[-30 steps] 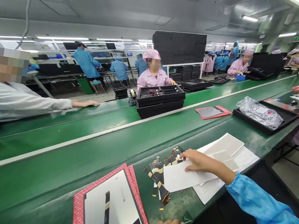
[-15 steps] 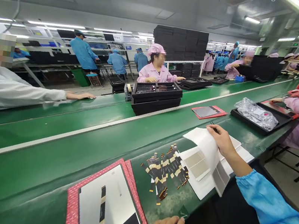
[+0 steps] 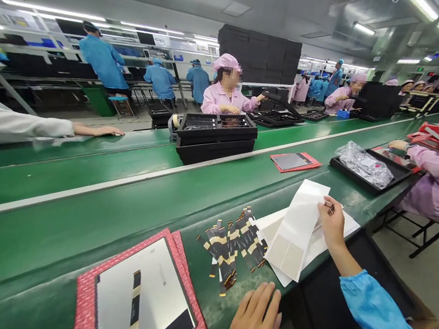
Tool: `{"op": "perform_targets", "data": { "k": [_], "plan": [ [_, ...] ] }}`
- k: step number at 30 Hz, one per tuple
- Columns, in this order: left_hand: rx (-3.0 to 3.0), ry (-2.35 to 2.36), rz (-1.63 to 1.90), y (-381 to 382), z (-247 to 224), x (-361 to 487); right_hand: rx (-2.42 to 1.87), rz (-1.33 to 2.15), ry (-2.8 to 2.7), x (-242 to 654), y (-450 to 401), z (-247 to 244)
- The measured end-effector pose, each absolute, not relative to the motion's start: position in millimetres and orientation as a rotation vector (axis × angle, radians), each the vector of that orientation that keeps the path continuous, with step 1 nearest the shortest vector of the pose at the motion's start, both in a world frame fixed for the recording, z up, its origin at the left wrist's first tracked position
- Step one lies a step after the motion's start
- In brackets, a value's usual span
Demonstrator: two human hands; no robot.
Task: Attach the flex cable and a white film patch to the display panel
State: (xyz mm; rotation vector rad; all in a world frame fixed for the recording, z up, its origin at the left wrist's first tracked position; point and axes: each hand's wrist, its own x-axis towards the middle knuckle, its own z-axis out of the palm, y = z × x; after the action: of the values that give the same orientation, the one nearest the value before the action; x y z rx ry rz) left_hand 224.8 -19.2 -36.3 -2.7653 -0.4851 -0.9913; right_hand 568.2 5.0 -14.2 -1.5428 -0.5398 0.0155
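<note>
My right hand [image 3: 332,222] is pinched at the upper right edge of a white sheet [image 3: 302,216] with grey rectangles at its lower end; a small dark item shows at the fingertips. Under it lie more white sheets [image 3: 349,225]. My left hand [image 3: 254,326] rests palm down near the table edge, fingers stretched out, holding nothing. Left of the sheets is a pile of dark flex strips [image 3: 226,249] with gold ends. A screen panel [image 3: 157,293] lies on pink bubble wrap [image 3: 86,305], with one dark strip [image 3: 134,307] across it.
Beyond are a panel on red wrap [image 3: 295,161], a black tray [image 3: 359,178] holding a clear plastic bag [image 3: 363,162], and stacked black trays [image 3: 214,144]. People in pink sit across the green table [image 3: 106,246] and at right; a person's white sleeve reaches in at left.
The lifted white sheet has come down flatter over the others, its grey rectangles now facing up. My left hand has moved further into view. The whole view has shifted slightly.
</note>
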Motion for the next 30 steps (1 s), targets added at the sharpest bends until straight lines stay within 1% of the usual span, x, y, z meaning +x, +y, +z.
{"op": "perform_targets", "data": {
  "k": [4,9,15,21,25,30],
  "plan": [
    [-2.742,-0.549,-0.980,-15,-25,227,-1.660,-0.106,-0.682,570,-17,-7],
    [-2.771,-0.638,-1.013,4,0,224,-1.650,-0.209,-0.720,591,-46,9],
    [-2.785,-0.508,-1.053,48,21,274,-1.641,-0.106,-0.639,601,-35,-6],
    [-2.759,-0.429,-1.322,94,4,337,-1.620,-0.072,-0.496,603,-9,-18],
    [-2.724,-0.304,-1.292,113,-13,350,-1.631,-0.032,-0.504,606,-12,-16],
    [-2.708,-0.208,-1.260,129,-25,348,-1.540,-0.028,-0.539,610,-42,2]
  ]
}}
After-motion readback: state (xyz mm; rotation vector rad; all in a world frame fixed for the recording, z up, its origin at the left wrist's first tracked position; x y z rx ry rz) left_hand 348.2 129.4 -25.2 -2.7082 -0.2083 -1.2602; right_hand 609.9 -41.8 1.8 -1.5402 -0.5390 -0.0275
